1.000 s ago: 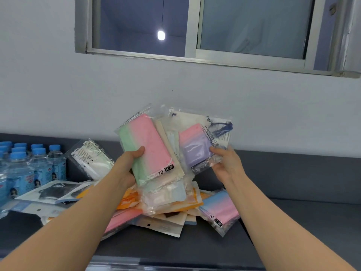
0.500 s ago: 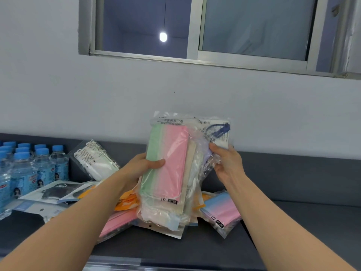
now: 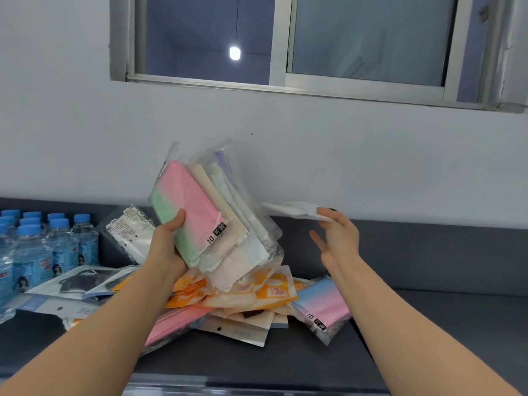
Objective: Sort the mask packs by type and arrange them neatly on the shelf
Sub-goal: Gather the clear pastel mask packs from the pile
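Observation:
My left hand (image 3: 168, 244) grips a fanned stack of mask packs (image 3: 217, 224), a green-pink gradient pack in front, raised above the shelf. My right hand (image 3: 337, 238) has come away to the right and pinches one white pack (image 3: 294, 209) held flat and edge-on. Below them a loose pile lies on the dark shelf (image 3: 428, 324): orange packs (image 3: 257, 290), a pink pack (image 3: 177, 321), a blue-pink gradient pack (image 3: 323, 307). A white pack (image 3: 128, 232) leans on the back panel at left, and a black-mask pack (image 3: 83, 278) lies flat.
Several water bottles with blue caps (image 3: 34, 252) stand at the far left of the shelf. A grey wall and a window (image 3: 285, 41) rise behind. The shelf's front edge (image 3: 228, 384) runs along the bottom.
My right hand pulled one white pack out of the stack and moved it right. My left hand tilted the remaining stack back to the left.

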The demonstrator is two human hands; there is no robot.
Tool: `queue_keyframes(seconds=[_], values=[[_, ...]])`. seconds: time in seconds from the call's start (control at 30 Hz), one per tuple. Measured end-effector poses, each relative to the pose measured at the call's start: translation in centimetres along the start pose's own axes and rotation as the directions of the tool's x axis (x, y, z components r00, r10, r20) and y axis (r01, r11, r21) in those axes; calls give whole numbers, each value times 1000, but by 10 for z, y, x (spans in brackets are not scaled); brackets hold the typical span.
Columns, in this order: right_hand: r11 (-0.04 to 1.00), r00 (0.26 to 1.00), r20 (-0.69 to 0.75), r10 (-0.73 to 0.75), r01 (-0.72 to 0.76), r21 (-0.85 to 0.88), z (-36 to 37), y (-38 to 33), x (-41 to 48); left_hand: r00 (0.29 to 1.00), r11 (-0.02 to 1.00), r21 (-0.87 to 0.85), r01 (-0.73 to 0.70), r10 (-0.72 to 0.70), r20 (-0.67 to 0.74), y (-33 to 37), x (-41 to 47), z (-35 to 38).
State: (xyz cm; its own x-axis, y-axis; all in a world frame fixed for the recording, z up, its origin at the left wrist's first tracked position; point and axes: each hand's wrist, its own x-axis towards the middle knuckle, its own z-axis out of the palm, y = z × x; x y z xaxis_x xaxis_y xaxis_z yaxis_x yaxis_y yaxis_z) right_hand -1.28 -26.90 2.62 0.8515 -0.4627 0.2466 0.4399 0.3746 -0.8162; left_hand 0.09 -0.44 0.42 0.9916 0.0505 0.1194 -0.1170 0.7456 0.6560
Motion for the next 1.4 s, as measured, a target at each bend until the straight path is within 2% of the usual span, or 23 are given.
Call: queue_keyframes(seconds=[0.13, 0.37, 0.57, 0.67, 0.8, 0.87, 0.93, 0.97, 1.0, 1.03, 1.13, 1.27, 1.4], values=[[986, 988, 34, -148, 150, -69, -1, 12, -1, 1000, 1000, -4, 8, -8, 4, 2, -5, -1], [856, 905, 222, -364, 419, -303, 5, 24, -11, 991, 996, -11, 92, -90, 100, -7, -10, 7], [688, 810, 380, -447, 582, -433, 18, 28, -19, 977, 979, 121, 161, -176, 117, -23, -11, 22], [653, 776, 438, -453, 624, -430, 19, 28, -19, 975, 980, 99, 175, -186, 122, -27, -11, 25], [675, 786, 528, -320, 580, -456, 15, 22, -24, 979, 982, 75, 175, -182, 93, -31, -7, 25], [732, 837, 509, -201, 473, -490, 13, 18, -27, 988, 988, 59, 140, -144, 57, -29, -2, 25], [887, 920, 392, -6, 186, -422, 11, 10, -29, 997, 996, 53, 69, -70, 25, -25, 2, 26], [939, 925, 366, 108, 26, -343, 10, 8, -29, 1000, 997, 71, 19, -20, 7, -23, 4, 27], [955, 911, 371, 179, -70, -287, 8, 7, -31, 999, 994, 105, -35, 36, -6, -23, 6, 27], [945, 894, 393, 217, -92, -314, 8, 8, -31, 996, 985, 147, -89, 90, 0, -23, 7, 29], [881, 897, 392, 203, 7, -473, 7, 24, -27, 984, 949, 262, -174, 159, 78, -30, 3, 34], [837, 898, 413, 154, 104, -537, -1, 37, -20, 965, 902, 355, -246, 194, 177, -43, -4, 40], [781, 908, 382, 172, 111, -615, -21, 45, -14, 942, 864, 404, -300, 201, 270, -54, -8, 39]])
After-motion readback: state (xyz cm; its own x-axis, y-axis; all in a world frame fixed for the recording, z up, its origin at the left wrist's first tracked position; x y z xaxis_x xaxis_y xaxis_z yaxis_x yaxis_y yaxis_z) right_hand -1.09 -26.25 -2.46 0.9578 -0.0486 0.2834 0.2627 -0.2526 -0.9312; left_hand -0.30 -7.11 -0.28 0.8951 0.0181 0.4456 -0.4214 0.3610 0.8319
